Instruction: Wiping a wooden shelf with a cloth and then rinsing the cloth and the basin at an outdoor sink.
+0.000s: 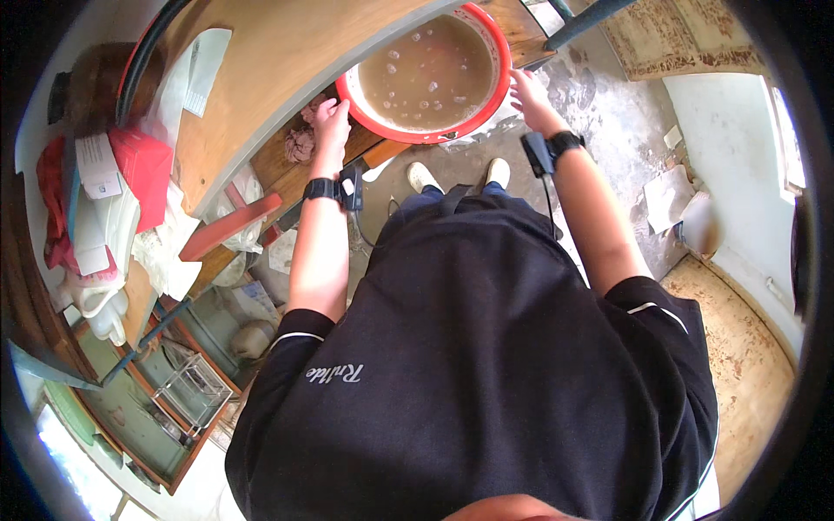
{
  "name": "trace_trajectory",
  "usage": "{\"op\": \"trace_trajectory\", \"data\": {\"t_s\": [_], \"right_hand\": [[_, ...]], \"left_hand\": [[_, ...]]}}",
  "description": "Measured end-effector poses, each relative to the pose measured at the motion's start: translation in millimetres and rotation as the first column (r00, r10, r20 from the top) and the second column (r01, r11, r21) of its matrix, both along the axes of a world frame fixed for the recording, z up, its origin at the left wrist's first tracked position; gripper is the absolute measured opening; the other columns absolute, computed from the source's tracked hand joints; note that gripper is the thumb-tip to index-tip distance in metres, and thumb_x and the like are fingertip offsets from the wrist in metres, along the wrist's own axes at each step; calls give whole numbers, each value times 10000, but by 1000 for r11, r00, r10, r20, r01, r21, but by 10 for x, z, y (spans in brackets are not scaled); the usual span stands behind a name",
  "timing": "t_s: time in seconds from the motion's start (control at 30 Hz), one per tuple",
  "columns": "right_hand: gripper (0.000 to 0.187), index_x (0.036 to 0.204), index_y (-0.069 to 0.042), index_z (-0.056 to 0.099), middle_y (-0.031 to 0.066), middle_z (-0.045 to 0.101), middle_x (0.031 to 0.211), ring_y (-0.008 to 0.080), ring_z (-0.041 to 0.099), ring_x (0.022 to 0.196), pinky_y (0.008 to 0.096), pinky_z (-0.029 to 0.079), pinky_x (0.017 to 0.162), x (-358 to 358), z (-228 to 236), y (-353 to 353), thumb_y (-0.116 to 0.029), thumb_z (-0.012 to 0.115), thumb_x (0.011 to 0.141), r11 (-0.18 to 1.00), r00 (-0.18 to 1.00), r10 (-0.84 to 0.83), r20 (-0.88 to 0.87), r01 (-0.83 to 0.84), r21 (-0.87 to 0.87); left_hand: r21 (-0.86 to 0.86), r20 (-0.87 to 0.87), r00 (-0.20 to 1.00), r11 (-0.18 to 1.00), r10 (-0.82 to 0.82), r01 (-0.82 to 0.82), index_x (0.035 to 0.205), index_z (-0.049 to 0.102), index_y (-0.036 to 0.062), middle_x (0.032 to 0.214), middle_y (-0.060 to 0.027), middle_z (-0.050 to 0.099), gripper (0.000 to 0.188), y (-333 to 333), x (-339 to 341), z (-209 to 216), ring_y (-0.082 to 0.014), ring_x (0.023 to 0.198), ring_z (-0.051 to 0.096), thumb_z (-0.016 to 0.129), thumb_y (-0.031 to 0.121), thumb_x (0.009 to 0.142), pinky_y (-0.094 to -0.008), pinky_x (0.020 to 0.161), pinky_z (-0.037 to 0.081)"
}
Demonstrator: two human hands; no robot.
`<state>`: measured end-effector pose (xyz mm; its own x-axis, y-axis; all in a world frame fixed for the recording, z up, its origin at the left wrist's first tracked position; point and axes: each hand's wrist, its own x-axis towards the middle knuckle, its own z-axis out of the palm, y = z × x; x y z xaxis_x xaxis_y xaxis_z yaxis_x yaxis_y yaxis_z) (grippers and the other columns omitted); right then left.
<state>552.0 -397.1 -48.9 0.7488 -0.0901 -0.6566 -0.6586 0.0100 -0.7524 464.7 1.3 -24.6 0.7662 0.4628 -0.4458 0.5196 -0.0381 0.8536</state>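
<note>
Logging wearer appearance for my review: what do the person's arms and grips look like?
The left grip and right grip are ungloved. Short black sleeves have thin white trim. Black straps on both wrists hold small dark boxes; a thin black cable runs from the right box.

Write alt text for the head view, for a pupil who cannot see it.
Seen from above, a person's left hand and right hand are at opposite edges of a red-rimmed basin of cloudy brownish liquid dotted with bubbles. A crumpled pinkish bundle lies near the left hand, and white shoes show below on the floor.
</note>
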Motion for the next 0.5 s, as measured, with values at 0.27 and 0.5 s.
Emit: {"op": "trace_trajectory", "data": {"t_s": [0.27, 0.5], "right_hand": [[651, 1163, 125, 546, 339, 644, 1118, 418, 648, 1083, 438, 529, 911, 606, 67, 569, -393, 697, 797, 820, 910, 277, 309, -56, -570], [490, 1092, 32, 655, 279, 680, 1074, 418, 651, 1049, 465, 504, 932, 962, -76, 420, -412, 598, 893, 633, 867, 442, 230, -120, -765]], "left_hand": [[228, 13, 985, 960, -171, 163, 1029, 646, -14, 953, -87, 699, 232, 230, 88, -285, -149, 852, 641, 663, 199, 940, -310, 775, 498], [383, -30, 966, 890, -257, 249, 1020, 608, -61, 931, -188, 705, 311, 25, 335, -446, -290, 857, 681, 665, 224, 909, -389, 817, 510]]}}
